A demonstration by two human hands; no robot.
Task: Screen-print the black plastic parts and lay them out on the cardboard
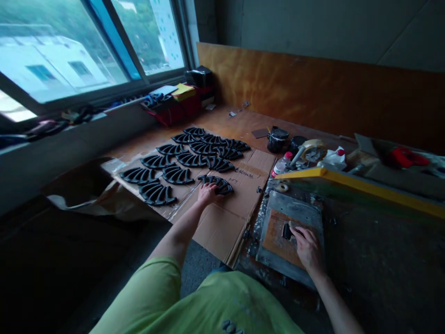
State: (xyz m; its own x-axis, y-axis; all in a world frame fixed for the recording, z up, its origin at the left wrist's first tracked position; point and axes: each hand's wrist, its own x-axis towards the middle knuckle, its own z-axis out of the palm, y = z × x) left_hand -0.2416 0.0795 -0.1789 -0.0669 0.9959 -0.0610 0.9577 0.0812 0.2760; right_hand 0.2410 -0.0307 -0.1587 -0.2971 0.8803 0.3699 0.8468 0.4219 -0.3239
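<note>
My left hand (207, 192) reaches out over the flattened cardboard (225, 222) and rests on a black fan-shaped part (219, 183), fingers laid on its near edge. Several more black fan-shaped parts (177, 160) lie in rows on the cardboard beyond it. My right hand (308, 246) lies on a brown board in a grey metal jig plate (295, 208), fingers curled against a small black block (287, 231).
A yellow bar (365, 188) crosses the bench at the right. Behind it stand black pots (277, 138), a tape roll (313, 149) and a white bottle with red cap (282, 163). A window sill with clutter (69, 116) runs along the left. A plywood wall (313, 88) backs the bench.
</note>
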